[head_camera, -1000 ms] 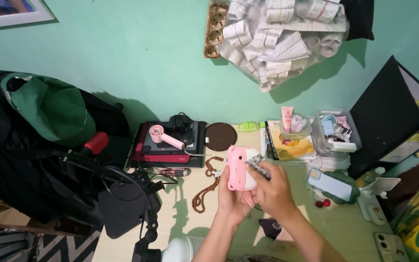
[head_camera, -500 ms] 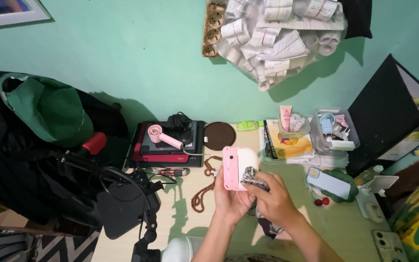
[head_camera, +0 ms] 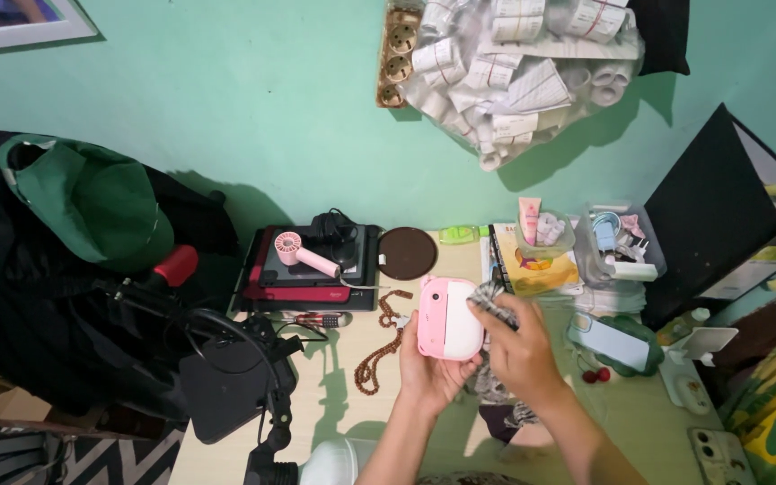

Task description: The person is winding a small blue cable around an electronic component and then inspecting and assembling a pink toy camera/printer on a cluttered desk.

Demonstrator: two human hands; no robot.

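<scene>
My left hand (head_camera: 428,377) grips a small pink and white camera-like gadget (head_camera: 446,319) from below, holding it upright over the desk. My right hand (head_camera: 521,350) pinches a black and white patterned cloth (head_camera: 494,303) against the gadget's right edge; more of the cloth hangs down under my wrist. A string of brown beads (head_camera: 381,346) lies on the pale desk (head_camera: 334,404) just left of my left hand.
A pink handheld fan (head_camera: 305,253) lies on stacked dark devices at the back. Beside it sit a round brown disc (head_camera: 408,252), books (head_camera: 536,269), a clear box of small items (head_camera: 621,242) and a blue phone (head_camera: 608,341). A black stand (head_camera: 235,382) sits at left.
My right hand with the cloth moved from the gadget's front face up to its right edge. The gadget turned and tilted slightly in my left hand.
</scene>
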